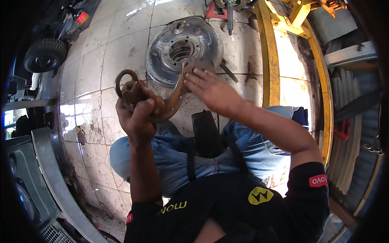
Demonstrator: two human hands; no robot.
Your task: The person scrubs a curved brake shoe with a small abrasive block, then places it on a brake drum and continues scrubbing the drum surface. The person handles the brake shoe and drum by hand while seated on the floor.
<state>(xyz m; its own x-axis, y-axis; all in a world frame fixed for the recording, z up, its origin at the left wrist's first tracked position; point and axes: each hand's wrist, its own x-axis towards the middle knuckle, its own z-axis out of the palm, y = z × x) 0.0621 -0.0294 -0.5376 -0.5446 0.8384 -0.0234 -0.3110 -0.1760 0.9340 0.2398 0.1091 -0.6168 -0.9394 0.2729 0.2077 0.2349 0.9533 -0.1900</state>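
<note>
My left hand (139, 113) is closed round a curved brown metal brake shoe (172, 106), held in the air above my lap. A brown ring (126, 77) and a short hollow piece (133, 94) show at the same hand; how they join the shoe is unclear. My right hand (210, 90) lies against the shoe's far end, fingers stretched and pressed together. Beneath those fingers is a dark flat piece (201, 66), smeared by motion, its kind unclear; my right thumb is hidden. Just beyond lies a round grey brake drum (158, 52) on the tiles, with bolt holes round its centre opening.
To the right stands a yellow metal frame (267, 56). A dark metal bar (229, 73) lies beside the drum; a shaft (229, 18) points toward me at the far edge. A dark block (206, 131) stands between my knees. Vehicle bodywork (44, 174) borders the left.
</note>
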